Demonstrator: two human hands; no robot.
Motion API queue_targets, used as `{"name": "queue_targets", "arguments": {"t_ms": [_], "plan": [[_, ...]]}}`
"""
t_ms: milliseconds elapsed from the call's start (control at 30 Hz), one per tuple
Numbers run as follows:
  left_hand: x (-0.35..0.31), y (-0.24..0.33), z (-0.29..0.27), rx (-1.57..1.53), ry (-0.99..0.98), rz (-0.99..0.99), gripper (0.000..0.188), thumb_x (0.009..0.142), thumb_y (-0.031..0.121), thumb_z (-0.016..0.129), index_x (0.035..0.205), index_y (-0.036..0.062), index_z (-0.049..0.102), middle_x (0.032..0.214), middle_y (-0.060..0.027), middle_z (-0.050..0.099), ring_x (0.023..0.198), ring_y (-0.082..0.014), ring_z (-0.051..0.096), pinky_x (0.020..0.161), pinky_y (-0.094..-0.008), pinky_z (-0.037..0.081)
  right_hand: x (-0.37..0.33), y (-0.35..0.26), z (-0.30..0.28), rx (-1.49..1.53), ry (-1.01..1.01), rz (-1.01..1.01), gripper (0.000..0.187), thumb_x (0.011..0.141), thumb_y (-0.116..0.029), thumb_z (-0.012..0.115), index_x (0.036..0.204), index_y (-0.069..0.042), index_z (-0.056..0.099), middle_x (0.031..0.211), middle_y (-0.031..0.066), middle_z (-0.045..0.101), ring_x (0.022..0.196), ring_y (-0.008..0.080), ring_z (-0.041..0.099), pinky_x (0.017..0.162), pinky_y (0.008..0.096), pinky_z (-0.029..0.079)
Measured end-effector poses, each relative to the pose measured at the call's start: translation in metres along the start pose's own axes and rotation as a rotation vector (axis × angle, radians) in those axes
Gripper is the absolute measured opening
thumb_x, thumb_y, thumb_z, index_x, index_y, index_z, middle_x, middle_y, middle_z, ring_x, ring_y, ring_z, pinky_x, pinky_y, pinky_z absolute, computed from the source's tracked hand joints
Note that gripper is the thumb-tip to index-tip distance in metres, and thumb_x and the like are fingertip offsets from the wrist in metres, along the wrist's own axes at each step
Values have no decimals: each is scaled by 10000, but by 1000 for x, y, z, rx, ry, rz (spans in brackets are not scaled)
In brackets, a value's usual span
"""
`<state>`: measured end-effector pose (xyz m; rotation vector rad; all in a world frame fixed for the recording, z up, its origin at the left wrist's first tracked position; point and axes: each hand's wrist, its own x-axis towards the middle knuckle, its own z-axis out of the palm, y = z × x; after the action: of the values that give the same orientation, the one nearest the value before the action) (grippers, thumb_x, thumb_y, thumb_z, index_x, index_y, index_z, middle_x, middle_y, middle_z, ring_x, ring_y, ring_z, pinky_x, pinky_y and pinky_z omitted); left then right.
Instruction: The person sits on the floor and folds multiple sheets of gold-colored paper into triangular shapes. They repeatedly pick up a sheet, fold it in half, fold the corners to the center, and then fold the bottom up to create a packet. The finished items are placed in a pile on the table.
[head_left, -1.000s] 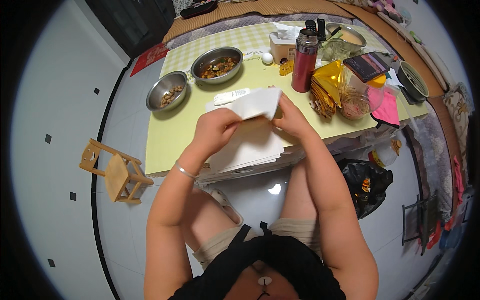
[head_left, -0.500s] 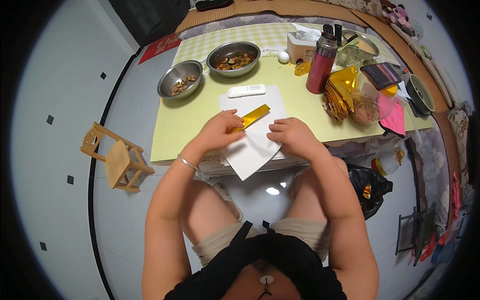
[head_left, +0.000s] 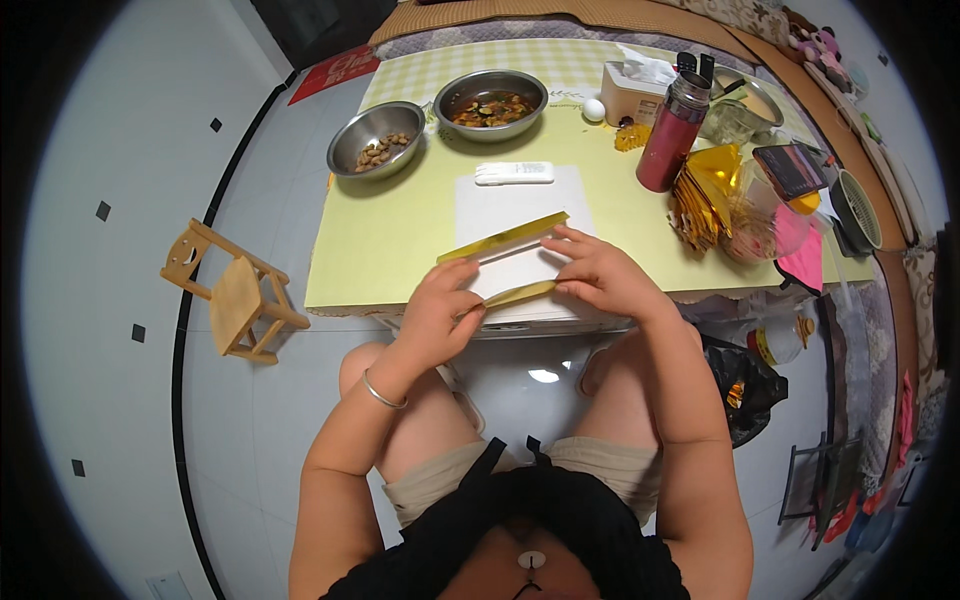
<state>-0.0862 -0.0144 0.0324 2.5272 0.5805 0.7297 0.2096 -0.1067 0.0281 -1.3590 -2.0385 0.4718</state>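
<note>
Between my hands is a sheet of gold foil paper (head_left: pixel 504 238). Its pale side faces up, and gold strips show along its far and near long edges. My left hand (head_left: pixel 440 308) pinches the left end, thumb and fingers closed at the near strip. At the right end, my right hand (head_left: pixel 608 275) grips the sheet, with its thumb by the near strip and fingertips reaching the far one. Under it lies white paper (head_left: pixel 475 205) on the table, partly hidden by the foil paper. A flat white oblong object (head_left: pixel 514 173) rests on that paper's far part.
Metal bowls of peanuts (head_left: pixel 382 150) and of food in dark liquid (head_left: pixel 491 105) stand far left on the table (head_left: pixel 370 240). At right are a red flask (head_left: pixel 672 145), folded gold foil (head_left: pixel 705 195), a phone (head_left: pixel 790 172) and a tissue box (head_left: pixel 632 95). A wooden chair (head_left: pixel 240 290) stands left.
The gold foil paper, narrow and slanted before, now spreads wider with two gold edges showing. My left hand has come nearer to me and both hands now grip the ends. The view has shifted slightly.
</note>
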Motion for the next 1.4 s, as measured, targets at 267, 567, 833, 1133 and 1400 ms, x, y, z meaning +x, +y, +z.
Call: {"name": "queue_targets", "arguments": {"t_ms": [267,567,833,1133,1400], "plan": [[6,-25,11,-216,142,-269,176,859,159,686,878,-3,751,1204,-172,695,1162,-341,594,992,-432,472,24,9,12,396,206,381,153,917,-138,718,929,14,713,1206,125,709,1023,239,659,938,320,506],[13,-20,11,289,201,-406,292,775,144,755,999,-28,680,1074,-195,675,1065,-370,588,930,-453,475,54,16,32,-162,308,525,245,820,-279,786,837,-48,705,909,89,643,825,290,641,720,409,519],[13,7,40,398,-12,83,792,837,495,742,1378,-44,530,1453,-256,511,1375,-448,452,1151,-573,331,56,12,37,-237,332,535,225,800,-265,793,810,-62,697,900,86,633,845,295,645,726,414,522],[7,5,47,443,-118,17,929,843,605,686,1471,-34,443,1541,-247,415,1435,-443,376,1162,-622,275,49,19,34,-148,419,513,224,799,-174,757,757,5,628,886,160,609,824,342,616,752,423,523],[8,2,44,444,-118,6,944,842,627,673,1484,-22,433,1557,-242,395,1444,-448,358,1166,-631,255,50,22,37,-128,429,495,183,792,-102,733,727,16,608,902,171,597,832,350,612,767,425,523]]}}
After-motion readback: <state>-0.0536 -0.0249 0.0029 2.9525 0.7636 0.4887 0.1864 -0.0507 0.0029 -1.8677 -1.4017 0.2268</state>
